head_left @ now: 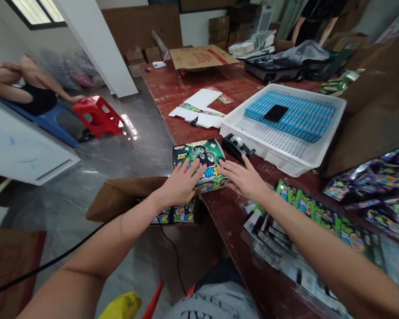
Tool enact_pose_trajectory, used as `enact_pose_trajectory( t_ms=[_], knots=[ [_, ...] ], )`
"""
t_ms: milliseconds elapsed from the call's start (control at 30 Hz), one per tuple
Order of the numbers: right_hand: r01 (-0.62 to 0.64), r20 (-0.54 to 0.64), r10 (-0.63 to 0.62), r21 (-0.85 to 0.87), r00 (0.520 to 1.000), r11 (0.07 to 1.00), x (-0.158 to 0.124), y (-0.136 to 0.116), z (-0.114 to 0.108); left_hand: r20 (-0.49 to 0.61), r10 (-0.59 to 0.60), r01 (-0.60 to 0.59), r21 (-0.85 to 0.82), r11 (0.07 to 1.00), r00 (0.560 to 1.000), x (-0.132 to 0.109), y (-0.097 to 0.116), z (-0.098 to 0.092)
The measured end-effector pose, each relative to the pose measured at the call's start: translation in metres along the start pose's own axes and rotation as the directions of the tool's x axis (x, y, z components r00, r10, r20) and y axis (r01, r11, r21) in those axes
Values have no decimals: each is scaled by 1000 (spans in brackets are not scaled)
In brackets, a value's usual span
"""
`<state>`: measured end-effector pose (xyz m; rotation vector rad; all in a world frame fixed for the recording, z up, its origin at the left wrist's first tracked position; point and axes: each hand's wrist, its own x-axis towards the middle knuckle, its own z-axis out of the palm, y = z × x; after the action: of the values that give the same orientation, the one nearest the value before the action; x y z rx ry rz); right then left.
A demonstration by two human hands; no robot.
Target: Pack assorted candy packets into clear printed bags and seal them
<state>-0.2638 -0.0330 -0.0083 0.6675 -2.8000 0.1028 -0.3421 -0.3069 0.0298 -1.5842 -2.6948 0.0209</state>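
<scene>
The grip of both the left hand [183, 182] and the right hand [244, 180] is unclenched, straightened fingers laid on a green-and-black printed box [204, 153] from either side. That box is at the edge of the red worktop [234, 230], near a black tape dispenser [237, 149]. Lower down, an open carton [126, 188] contains similar boxes [183, 214]. Farther out, a white tray [286, 165] bears small blue boxes [309, 114], a black phone [276, 113] lying on top; green-and-black packets [302, 204] spread near the right forearm.

Your grey top [219, 305], dark capital lettering [195, 315] on it, partly cut off, your dark lower garment [224, 274] past its hem, your left hand [183, 180], right hand [244, 179], forearms [136, 217] bare
</scene>
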Motion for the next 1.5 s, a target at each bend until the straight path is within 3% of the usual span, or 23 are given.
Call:
enact_pose_trajectory(
  t_ms=[133,367,467,633,800,933,1133,1200,1267,1333,1400,1500],
  knots=[
    [-57,-60,57,8,997,998,5,0,-1,10,24,-24,17,1000,1000,10,-8,-7],
    [-47,-104,43,-34,994,998,0,-4,12,-43,-58,62,86,994,997,3,1,19],
    [-12,-104,10,-22,995,1000,1,-1,13,23,-63,61,84,995,998,2,-2,18],
    [18,-41,-17,22,999,1000,8,6,0,172,27,-33,31,999,985,10,-23,-1],
    [94,-60,-93,15,994,995,14,14,-5,214,73,-72,-11,997,974,15,-33,-6],
    [46,-107,-44,14,993,999,9,9,7,162,-13,4,60,998,987,13,-20,4],
    [-42,-124,54,100,991,994,-3,4,19,-12,-134,134,80,988,991,8,-1,21],
    [-228,-252,264,162,931,960,-6,13,23,-51,-186,191,99,977,981,10,6,25],
    [-478,-348,541,256,765,840,-6,27,28,-97,-244,254,102,962,965,14,16,28],
    [-657,-302,736,331,606,677,-3,39,34,-144,-307,321,86,943,941,21,28,29],
    [-741,-205,821,355,533,570,2,45,41,-169,-357,372,69,926,919,29,38,29],
    [-780,-155,861,371,484,505,9,43,47,-175,-386,402,65,913,906,35,46,28]
  ],
)
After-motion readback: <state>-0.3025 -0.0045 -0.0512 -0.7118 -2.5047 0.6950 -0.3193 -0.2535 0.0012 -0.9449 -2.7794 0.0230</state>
